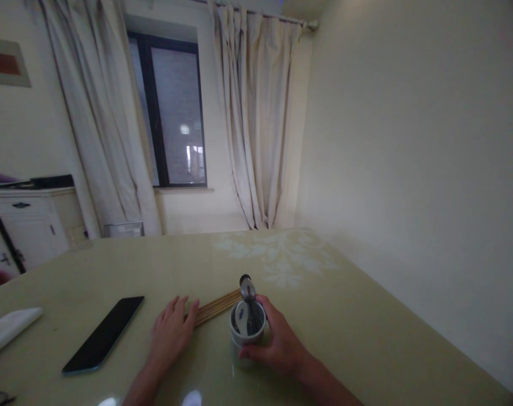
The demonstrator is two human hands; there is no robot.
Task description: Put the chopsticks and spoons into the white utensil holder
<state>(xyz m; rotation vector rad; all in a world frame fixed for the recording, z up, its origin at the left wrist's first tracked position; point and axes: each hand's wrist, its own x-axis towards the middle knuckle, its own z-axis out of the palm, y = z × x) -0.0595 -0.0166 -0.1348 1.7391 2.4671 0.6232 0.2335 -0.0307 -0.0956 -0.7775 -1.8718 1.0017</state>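
Observation:
My right hand (pixel 277 344) is wrapped around the side of a white cup (pixel 248 339) on the table. In the cup stand a metal spoon (pixel 248 288), a white spoon (pixel 242 317) with a small blue mark, and a dark-ended utensil (pixel 244 278); their lower parts are hidden. My left hand (pixel 175 327) lies palm down, fingers stretched, over the near end of a bundle of wooden chopsticks (pixel 217 306). The sticks lie flat, side by side, reaching to behind the cup. Whether the left fingers press on them is hard to see.
A black-screened phone or tablet (pixel 106 334) lies left of my left hand. Farther left is a white folded item (pixel 12 328). The glossy pale table (pixel 345 338) meets a wall on the right. A white cabinet (pixel 32 223) and curtains stand beyond.

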